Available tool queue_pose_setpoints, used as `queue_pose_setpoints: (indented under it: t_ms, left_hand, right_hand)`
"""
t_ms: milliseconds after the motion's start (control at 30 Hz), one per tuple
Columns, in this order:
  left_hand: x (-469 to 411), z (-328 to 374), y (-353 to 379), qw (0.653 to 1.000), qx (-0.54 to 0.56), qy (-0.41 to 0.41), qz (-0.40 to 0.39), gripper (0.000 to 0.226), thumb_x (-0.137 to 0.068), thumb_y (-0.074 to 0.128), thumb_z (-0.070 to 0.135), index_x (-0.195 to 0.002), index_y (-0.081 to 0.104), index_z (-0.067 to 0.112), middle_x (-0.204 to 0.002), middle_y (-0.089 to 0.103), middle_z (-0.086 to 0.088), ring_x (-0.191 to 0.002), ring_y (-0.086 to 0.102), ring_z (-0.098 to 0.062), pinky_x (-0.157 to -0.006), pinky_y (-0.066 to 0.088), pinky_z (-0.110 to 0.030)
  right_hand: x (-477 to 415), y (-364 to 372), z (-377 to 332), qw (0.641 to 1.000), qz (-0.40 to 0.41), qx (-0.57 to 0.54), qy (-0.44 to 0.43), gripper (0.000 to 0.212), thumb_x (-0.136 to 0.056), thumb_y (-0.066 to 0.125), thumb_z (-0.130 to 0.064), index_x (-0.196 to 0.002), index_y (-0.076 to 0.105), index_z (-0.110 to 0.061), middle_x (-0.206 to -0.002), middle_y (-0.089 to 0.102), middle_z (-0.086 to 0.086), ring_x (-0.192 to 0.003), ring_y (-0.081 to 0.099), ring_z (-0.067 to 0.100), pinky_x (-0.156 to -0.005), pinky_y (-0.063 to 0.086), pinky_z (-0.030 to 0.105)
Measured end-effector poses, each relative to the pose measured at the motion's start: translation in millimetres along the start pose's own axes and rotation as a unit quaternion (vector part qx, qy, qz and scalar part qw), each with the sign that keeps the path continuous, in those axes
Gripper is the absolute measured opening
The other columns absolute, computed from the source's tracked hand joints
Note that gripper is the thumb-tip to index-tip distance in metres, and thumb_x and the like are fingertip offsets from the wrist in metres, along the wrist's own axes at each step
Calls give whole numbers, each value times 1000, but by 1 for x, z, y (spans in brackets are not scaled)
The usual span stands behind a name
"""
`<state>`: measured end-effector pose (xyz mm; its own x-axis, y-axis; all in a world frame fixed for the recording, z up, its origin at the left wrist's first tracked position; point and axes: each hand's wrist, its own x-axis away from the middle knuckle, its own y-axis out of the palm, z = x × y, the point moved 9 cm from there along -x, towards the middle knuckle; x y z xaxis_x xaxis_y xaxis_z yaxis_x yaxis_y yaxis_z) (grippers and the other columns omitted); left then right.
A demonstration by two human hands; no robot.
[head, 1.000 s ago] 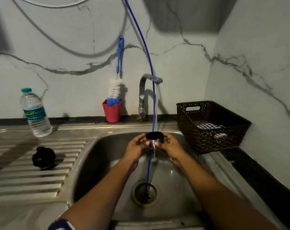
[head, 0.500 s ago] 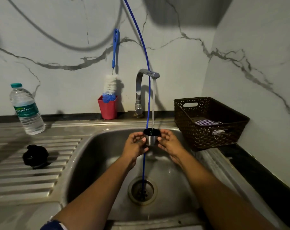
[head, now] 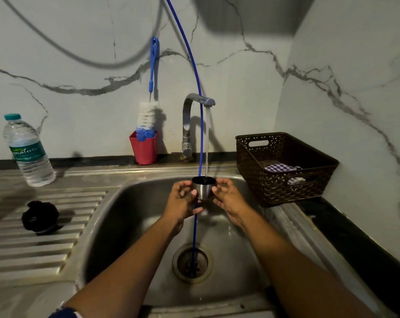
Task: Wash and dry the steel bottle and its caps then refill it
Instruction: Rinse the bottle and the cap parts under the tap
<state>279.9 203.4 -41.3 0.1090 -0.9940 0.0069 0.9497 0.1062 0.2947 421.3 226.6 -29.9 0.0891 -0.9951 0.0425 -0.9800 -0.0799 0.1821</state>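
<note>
A small steel cup-shaped cap [head: 203, 188] with a dark inside stands mouth up over the sink [head: 116, 216], under the running stream from the tap [head: 197, 100]. My left hand [head: 183, 203] and my right hand [head: 226, 197] hold it between curled fingertips, one on each side. Water falls into the cap and spills down below it. A second, black cap [head: 40, 217] lies on the ribbed drainboard at the left. The steel bottle itself is not in view.
A plastic water bottle [head: 28, 152] stands at the back left. A red cup [head: 144, 148] holds a blue-handled bottle brush [head: 151, 88]. A brown basket [head: 283, 166] with a checked cloth [head: 281, 167] sits to the right. A blue hose [head: 200, 138] runs down into the drain [head: 192, 262].
The cap has turned from tilted, dark mouth toward me, to upright under the stream, and both hands have shifted slightly up toward the tap.
</note>
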Motion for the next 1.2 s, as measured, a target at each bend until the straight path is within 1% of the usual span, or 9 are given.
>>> queue_pose_setpoints:
  t_ms: [167, 300, 500, 700, 833, 967, 1067, 1133, 1200]
  left_hand:
    - [1, -1, 0, 1000, 8, -3, 5, 47, -88, 59, -5, -127, 47, 19, -126, 54, -6, -87, 66, -24, -56, 55, -24]
    - [2, 2, 3, 1000, -11, 4, -5, 41, -88, 62, 1, -123, 54, 19, -129, 54, -9, -92, 67, -26, -59, 55, -25]
    - [4, 6, 2, 1000, -8, 13, -6, 27, -96, 51, 7, -119, 47, 21, -126, 57, -8, -79, 65, -19, -59, 57, -32]
    - [9, 11, 6, 999, -22, 28, -29, 49, -91, 55, -2, -128, 46, 29, -128, 51, 3, -89, 66, -25, -61, 57, -29]
    - [13, 16, 7, 998, -32, 54, -24, 36, -91, 56, -2, -112, 57, 26, -124, 56, -2, -75, 66, -23, -61, 57, -28]
    - [9, 17, 1, 998, -31, 61, 2, 28, -89, 62, 6, -111, 62, 23, -112, 63, -12, -64, 64, -18, -58, 57, -27]
    - [8, 22, 2, 994, -81, 79, 4, 37, -91, 62, 15, -127, 59, 21, -114, 59, -7, -81, 64, -12, -57, 55, -23]
    - [10, 24, 7, 988, -118, 96, -8, 42, -91, 62, 17, -132, 54, 22, -123, 50, -1, -97, 58, -7, -61, 54, -19]
    - [10, 20, 12, 990, -111, 84, -24, 46, -92, 61, 15, -136, 50, 22, -121, 55, 3, -100, 57, -4, -65, 54, -19]
  right_hand:
    - [5, 9, 3, 999, -46, 7, 13, 30, -93, 53, -11, -123, 51, -17, -121, 59, 4, -113, 54, 19, -91, 43, 30]
    - [6, 9, 5, 998, -50, 33, 14, 45, -89, 60, -7, -131, 48, -17, -128, 55, 4, -117, 53, 22, -95, 43, 33]
    - [5, 8, 2, 999, -29, -31, 11, 30, -93, 51, -2, -118, 43, -17, -119, 56, 8, -107, 55, 20, -80, 48, 25]
    - [6, 8, 4, 995, -43, -83, 37, 29, -96, 43, -2, -121, 52, -13, -110, 61, 6, -96, 60, 16, -73, 50, 24]
    - [11, 14, 5, 991, -82, -97, 50, 28, -94, 50, -5, -120, 55, -12, -108, 64, 6, -95, 62, 16, -70, 51, 22]
    - [7, 13, 9, 996, -57, -52, 51, 32, -93, 55, -15, -125, 48, -13, -126, 57, 15, -104, 61, 28, -80, 55, 32]
    - [5, 9, 9, 997, -21, -42, 67, 34, -95, 53, -29, -122, 44, -12, -119, 58, 17, -88, 65, 29, -73, 56, 34]
    - [5, 4, 8, 996, -9, -40, 80, 33, -96, 48, -36, -118, 48, -11, -114, 60, 19, -89, 65, 30, -74, 55, 35]
    - [5, -1, 7, 996, 0, -40, 84, 33, -97, 44, -41, -109, 54, -12, -108, 63, 18, -90, 65, 29, -75, 55, 34]
